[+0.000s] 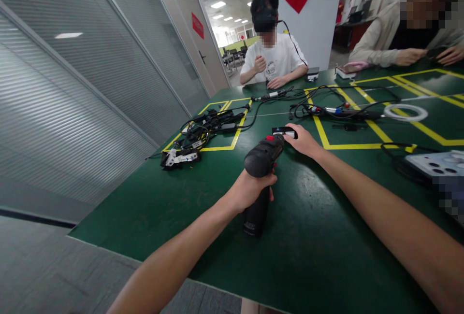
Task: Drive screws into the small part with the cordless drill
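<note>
My left hand is wrapped round the grip of a black cordless drill with a red switch on top. The drill points away from me, its battery base close above the green table. At its front end, my right hand grips a small black and white block-like piece between thumb and fingers. The drill's tip lies against or just in front of that piece; whether they touch is hidden by the drill's nose. I cannot make out the exact kind of the piece.
Tangled black cables and a black and white part lie on the green table to the left. Right of my hands are a pen-like tool, a white ring and a phone. Two people sit opposite.
</note>
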`<control>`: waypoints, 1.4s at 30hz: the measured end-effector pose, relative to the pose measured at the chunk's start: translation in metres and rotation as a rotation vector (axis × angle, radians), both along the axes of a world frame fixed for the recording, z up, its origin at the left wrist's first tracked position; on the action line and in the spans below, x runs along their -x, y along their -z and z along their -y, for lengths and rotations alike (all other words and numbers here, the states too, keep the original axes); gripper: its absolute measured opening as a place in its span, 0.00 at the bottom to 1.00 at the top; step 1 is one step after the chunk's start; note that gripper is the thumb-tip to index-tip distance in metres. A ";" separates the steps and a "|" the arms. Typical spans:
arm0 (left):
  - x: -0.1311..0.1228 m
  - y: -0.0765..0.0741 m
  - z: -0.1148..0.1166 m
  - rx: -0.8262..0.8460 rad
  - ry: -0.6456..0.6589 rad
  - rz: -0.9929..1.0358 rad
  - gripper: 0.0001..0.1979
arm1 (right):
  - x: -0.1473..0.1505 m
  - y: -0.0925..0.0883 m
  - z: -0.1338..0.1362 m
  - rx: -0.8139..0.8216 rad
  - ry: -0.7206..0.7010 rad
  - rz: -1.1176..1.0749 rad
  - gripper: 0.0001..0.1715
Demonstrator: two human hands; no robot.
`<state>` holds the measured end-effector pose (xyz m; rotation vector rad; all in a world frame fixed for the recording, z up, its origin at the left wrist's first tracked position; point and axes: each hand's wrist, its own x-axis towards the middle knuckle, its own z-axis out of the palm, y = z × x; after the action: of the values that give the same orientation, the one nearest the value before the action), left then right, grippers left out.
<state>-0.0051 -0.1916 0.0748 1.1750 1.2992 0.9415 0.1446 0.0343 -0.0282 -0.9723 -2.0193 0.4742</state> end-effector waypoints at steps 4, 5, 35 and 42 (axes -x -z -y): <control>-0.003 -0.003 0.001 0.027 -0.029 0.003 0.11 | 0.000 -0.001 0.000 -0.007 0.000 -0.002 0.24; -0.003 -0.004 0.001 0.028 -0.034 0.005 0.11 | 0.001 -0.001 0.000 -0.007 0.001 -0.004 0.24; -0.001 0.001 -0.001 -0.035 0.010 0.047 0.13 | 0.002 -0.001 0.001 -0.001 0.014 -0.032 0.23; 0.001 0.002 0.001 -0.035 -0.008 0.035 0.11 | 0.002 -0.003 0.003 0.014 0.035 -0.027 0.23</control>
<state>-0.0063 -0.1924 0.0731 1.1760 1.2645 0.9895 0.1424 0.0317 -0.0252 -1.0024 -1.9740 0.4806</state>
